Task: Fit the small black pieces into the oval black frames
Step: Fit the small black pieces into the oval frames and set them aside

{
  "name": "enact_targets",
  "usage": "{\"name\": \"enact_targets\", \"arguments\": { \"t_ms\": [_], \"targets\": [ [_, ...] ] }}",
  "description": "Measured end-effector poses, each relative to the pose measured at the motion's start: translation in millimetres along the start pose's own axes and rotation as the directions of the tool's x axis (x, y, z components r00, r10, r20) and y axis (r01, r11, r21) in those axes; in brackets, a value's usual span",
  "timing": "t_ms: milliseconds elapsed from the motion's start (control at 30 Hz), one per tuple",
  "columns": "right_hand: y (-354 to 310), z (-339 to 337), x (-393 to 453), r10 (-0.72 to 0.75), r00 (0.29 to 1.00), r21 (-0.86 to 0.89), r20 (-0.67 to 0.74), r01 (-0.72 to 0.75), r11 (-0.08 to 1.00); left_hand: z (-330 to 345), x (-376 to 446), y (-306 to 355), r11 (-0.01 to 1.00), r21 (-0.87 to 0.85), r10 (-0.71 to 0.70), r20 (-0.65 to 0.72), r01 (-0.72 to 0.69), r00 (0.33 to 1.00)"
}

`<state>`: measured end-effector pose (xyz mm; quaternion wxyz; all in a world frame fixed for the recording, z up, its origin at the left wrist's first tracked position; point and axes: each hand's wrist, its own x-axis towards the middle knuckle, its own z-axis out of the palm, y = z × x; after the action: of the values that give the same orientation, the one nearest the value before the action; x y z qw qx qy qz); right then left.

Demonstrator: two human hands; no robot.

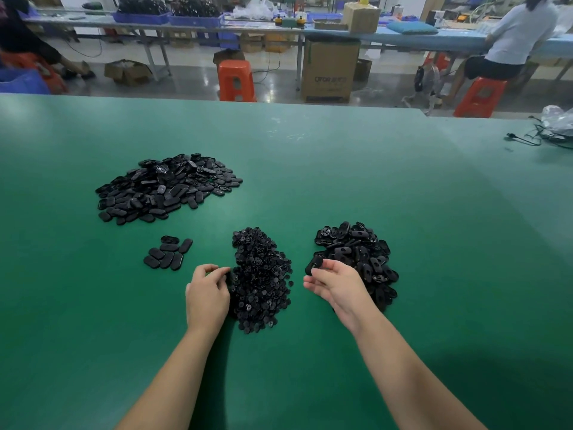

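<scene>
A heap of small black pieces lies on the green table between my hands. My left hand rests at the heap's left edge, fingers curled, fingertips at the pieces; whether it pinches one is hidden. To the right sits a pile of oval black frames. My right hand is in front of that pile and pinches one oval frame between thumb and fingers, held upright a little above the table.
A large pile of black oval parts lies far left, with a small cluster of several ovals nearer me. Black cables lie at the table's far right. Beyond the table are stools, boxes, and a seated person.
</scene>
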<state>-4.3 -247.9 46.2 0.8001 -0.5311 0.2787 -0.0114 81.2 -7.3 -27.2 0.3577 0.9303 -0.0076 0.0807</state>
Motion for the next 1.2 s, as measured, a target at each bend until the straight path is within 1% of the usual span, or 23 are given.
{"name": "enact_targets", "arguments": {
  "t_ms": [67, 100, 267, 467, 533, 600, 667, 733, 900, 967, 1067, 1200],
  "targets": [
    [2.2, 2.4, -1.7, -0.02, 1.0, 0.062, -0.008, 0.02, 0.998, -0.3, 0.1, 0.3, 1.0, -0.013, -0.009, -0.003, 0.009, 1.0],
    [4.1, 3.5, -2.4, -0.037, 0.999, 0.064, -0.007, 0.037, 0.997, -0.7, 0.2, 0.6, 1.0, -0.016, -0.013, -0.004, 0.013, 1.0],
    [21.3, 10.6, -6.7, -0.103, 0.995, -0.007, 0.012, 0.103, 0.995, -3.1, -0.3, 2.8, 0.999, -0.03, -0.018, -0.005, 0.018, 1.0],
    [51.6, 19.0, -7.3, -0.229, 0.972, -0.086, -0.06, 0.223, 0.971, -5.5, -1.5, 6.4, 0.999, -0.042, -0.001, -0.02, 0.0, 1.0],
    [60.1, 18.6, -7.8, -0.293, 0.953, -0.13, -0.072, 0.282, 0.95, -7.1, -1.8, 9.1, 0.998, -0.068, -0.003, -0.034, 0.0, 0.999],
    [65.4, 17.4, -8.6, -0.343, 0.938, -0.197, -0.047, 0.328, 0.924, -10.1, -3.1, 13.1, 0.995, -0.101, -0.011, -0.048, 0.006, 0.999],
    [67.8, 17.1, -9.7, -0.352, 0.936, -0.248, -0.02, 0.337, 0.908, -13.2, -5.5, 16.3, 0.987, -0.159, -0.035, -0.062, 0.024, 0.997],
    [68.8, 17.0, -9.2, -0.357, 0.934, -0.255, -0.026, 0.339, 0.905, -15.5, -8.1, 17.5, 0.967, -0.247, -0.081, -0.06, 0.064, 0.995],
    [68.6, 17.2, -9.7, -0.364, 0.931, -0.284, -0.036, 0.339, 0.897, -18.6, -8.1, 25.8, 0.881, -0.445, -0.188, -0.026, 0.157, 0.982],
    [68.6, 16.7, -10.2, -0.356, 0.934, -0.274, -0.044, 0.331, 0.903, -16.8, -6.5, 37.5, 0.818, -0.542, -0.201, 0.044, 0.193, 0.979],
    [67.7, 16.7, -10.3, -0.347, 0.936, -0.235, -0.063, 0.324, 0.916, -12.1, -9.1, 60.8, 0.699, -0.678, -0.125, 0.197, 0.228, 0.972],
    [66.8, 18.0, -9.6, -0.335, 0.939, -0.192, -0.083, 0.315, 0.929, -3.1, -16.4, 85.4, 0.575, -0.765, -0.064, 0.312, 0.29, 0.948]
  ]
}}
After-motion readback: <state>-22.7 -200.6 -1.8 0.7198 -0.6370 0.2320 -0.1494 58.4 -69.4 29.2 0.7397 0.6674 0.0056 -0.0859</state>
